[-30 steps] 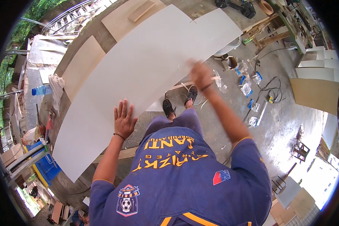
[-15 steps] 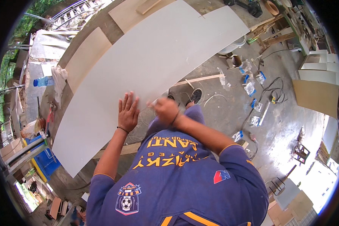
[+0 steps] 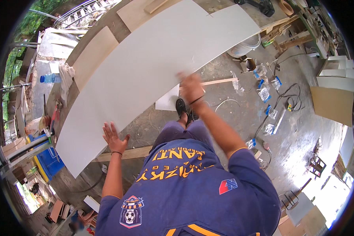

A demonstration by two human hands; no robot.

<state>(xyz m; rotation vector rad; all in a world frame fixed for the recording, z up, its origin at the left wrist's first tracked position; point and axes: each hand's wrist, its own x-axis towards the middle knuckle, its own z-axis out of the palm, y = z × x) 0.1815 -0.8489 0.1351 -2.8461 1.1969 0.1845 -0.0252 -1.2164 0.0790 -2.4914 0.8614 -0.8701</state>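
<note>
A large, smooth, pale grey sheet lies slantwise in front of me, its near edge curved by the lens. Toward its lower left end, my left hand rests with fingers spread, on and beside that near edge. Farther right along the same edge is my right hand, blurred by motion. Its fingers look curled together, their tips over the sheet's margin. Whatever they may hold is too small and smeared to name.
Light wooden boards show beyond the sheet. A bucket stands by its right end, and a cordless drill lies farther back. Foil packets and a black cable lie on the floor at right. A water bottle is at left.
My right hand has moved right and away from me along the sheet's edge. My left hand has slid left and nearer to me, toward the sheet's lower end.
</note>
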